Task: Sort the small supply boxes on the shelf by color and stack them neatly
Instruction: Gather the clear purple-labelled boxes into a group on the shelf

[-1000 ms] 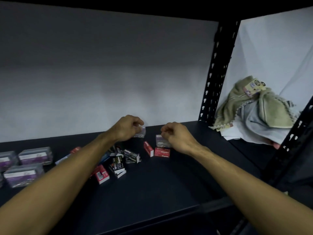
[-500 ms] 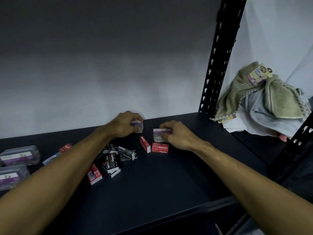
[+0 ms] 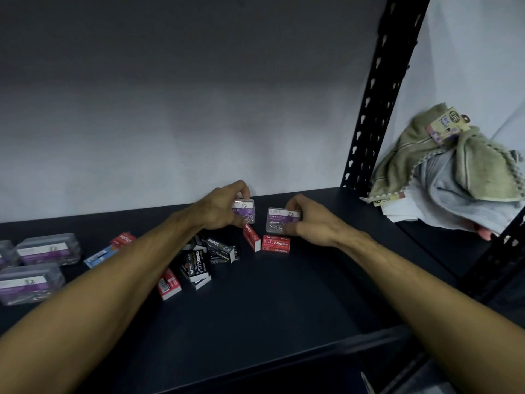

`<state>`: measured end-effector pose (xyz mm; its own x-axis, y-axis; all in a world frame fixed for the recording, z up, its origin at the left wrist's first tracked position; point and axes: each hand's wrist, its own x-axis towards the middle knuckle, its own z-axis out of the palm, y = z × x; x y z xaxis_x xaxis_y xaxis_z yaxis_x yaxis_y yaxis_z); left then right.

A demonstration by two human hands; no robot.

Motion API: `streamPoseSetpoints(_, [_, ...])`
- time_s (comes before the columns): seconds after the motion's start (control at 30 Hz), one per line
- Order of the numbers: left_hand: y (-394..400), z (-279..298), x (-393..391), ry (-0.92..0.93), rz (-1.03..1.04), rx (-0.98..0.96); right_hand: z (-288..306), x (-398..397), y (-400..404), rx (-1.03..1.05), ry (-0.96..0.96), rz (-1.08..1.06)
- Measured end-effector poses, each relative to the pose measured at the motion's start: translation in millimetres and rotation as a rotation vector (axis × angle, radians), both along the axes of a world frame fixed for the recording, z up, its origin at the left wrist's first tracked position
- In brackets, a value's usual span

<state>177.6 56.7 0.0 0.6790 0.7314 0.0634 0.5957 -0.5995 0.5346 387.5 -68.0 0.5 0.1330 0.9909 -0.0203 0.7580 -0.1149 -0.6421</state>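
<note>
Far left of the shelf (image 3: 284, 302): clear plastic paper clip boxes (image 3: 48, 249), purple-labelled, clips seen inside. Beside them: one blue box (image 3: 100, 255) and a red staples box (image 3: 124, 239). Centre: black staples boxes (image 3: 211, 255) heaped, a red box (image 3: 169, 284) at the front. A clear paper clip box (image 3: 244, 211) is gripped by the left hand (image 3: 220, 209), fingers curled round it. A second paper clip box (image 3: 279, 220) is pinched by the right hand (image 3: 309, 220) above two red staples boxes (image 3: 276, 244). Far right: folded towels (image 3: 460, 169).
</note>
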Motion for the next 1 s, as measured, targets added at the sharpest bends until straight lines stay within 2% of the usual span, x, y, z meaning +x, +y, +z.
streamPoseSetpoints(0.17, [-0.9, -0.1, -5.5, -0.052, -0.010, -0.019, -2.6, 0.8, -5.2, 0.093, 0.000, -0.006])
streamPoseSetpoints(0.37, [-2.6, -0.2, -8.9, -0.104, -0.002, -0.058, -11.5, 3.5, -5.9, 0.199, -0.150, -0.032])
streamPoseSetpoints(0.63, [1.9, 2.4, -13.8, -0.146, 0.037, -0.098, -9.4, 9.6, -9.4, 0.217, 0.036, -0.062])
streamPoseSetpoints(1.0, [-31.6, 43.0, -40.9, -0.161, 0.049, -0.150, 20.4, -10.4, -18.6, 0.241, 0.081, -0.004])
